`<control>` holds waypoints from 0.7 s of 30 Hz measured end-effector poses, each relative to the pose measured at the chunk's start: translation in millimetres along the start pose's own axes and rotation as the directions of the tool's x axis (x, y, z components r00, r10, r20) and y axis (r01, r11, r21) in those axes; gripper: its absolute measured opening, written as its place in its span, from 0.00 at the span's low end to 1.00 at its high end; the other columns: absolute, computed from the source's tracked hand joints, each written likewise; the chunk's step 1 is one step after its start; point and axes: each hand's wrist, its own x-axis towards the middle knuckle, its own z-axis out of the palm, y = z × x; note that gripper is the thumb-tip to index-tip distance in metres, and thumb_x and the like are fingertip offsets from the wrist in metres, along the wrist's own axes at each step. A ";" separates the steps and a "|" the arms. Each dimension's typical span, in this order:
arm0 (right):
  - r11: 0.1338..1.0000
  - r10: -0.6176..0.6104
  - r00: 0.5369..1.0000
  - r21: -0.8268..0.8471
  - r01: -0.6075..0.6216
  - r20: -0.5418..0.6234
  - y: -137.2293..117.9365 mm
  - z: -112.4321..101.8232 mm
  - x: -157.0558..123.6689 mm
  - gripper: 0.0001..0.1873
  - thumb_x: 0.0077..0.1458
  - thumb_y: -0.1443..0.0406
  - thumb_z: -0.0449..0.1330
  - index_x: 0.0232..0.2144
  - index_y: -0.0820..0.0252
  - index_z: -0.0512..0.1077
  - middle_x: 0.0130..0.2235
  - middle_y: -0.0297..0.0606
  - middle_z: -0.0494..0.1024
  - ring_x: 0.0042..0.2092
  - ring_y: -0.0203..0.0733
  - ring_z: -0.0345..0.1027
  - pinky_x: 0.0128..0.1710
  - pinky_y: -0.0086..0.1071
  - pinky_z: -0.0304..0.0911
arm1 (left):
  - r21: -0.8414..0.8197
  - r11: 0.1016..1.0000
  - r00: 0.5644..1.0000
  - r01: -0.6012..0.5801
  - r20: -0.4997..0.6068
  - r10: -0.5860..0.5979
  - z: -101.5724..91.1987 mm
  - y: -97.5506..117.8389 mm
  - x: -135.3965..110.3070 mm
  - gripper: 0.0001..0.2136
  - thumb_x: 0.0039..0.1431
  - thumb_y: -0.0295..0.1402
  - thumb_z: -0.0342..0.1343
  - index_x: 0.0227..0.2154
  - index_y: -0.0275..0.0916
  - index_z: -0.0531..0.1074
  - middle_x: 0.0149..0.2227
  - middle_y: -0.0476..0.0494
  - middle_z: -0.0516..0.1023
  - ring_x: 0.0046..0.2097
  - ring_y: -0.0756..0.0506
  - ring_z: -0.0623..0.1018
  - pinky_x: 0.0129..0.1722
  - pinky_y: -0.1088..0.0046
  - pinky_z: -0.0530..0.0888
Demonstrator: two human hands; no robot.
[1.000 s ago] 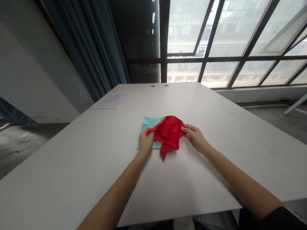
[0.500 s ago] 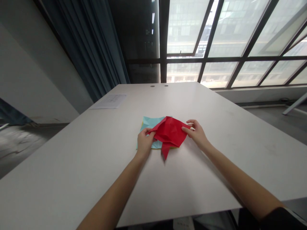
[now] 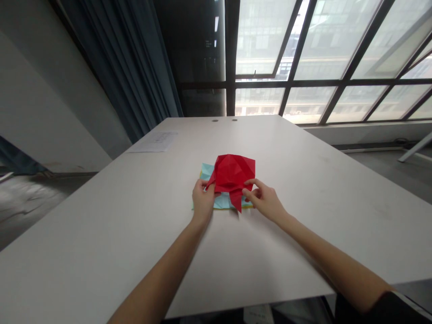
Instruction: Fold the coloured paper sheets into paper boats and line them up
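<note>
A creased sheet of red paper (image 3: 232, 171), partly folded, is held up over light blue paper (image 3: 223, 201) on the table. One pointed red flap hangs down toward me. My left hand (image 3: 204, 195) pinches the red paper's left corner. At the lower right, my right hand (image 3: 263, 198) has its thumb and index finger closed on the red paper beside the hanging flap. A thin yellow edge shows beneath the blue paper. The red paper hides much of the blue paper's middle and right side.
The white table (image 3: 118, 234) stretches away toward the windows. A printed sheet (image 3: 153, 141) lies near its far left edge. Two round grommets (image 3: 215, 120) sit at the far end. A blue curtain (image 3: 124, 63) hangs behind on the left.
My right hand has moved left and a little down along the red paper, from its right corner to near the flap. The red paper's far part has risen and shifted left.
</note>
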 end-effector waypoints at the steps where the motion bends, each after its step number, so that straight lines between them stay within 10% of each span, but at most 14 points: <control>1: 1.000 0.018 1.000 0.021 -0.018 -0.007 -0.1 1.3 0.1 0.14 0.51 0.54 0.54 0.38 0.54 0.64 0.21 0.29 0.74 0.23 0.36 0.66 0.26 0.28 0.58 | -0.037 0.999 1.000 0.028 0.009 -0.028 1.1 0.4 -0.9 0.09 0.43 0.32 0.56 0.22 0.37 0.61 0.23 0.53 0.68 0.23 0.53 0.72 0.21 0.77 0.73; 21: 0.994 -0.102 0.990 0.020 0.105 -0.102 10.3 -20.7 11.4 0.23 0.44 0.69 0.53 0.47 0.56 0.64 0.25 0.30 0.73 0.26 0.34 0.65 0.27 0.27 0.59 | -0.273 0.890 0.931 0.365 0.129 -0.342 0.5 16.3 -3.6 0.08 0.47 0.22 0.51 0.32 0.34 0.66 0.29 0.42 0.76 0.25 0.47 0.78 0.21 0.77 0.72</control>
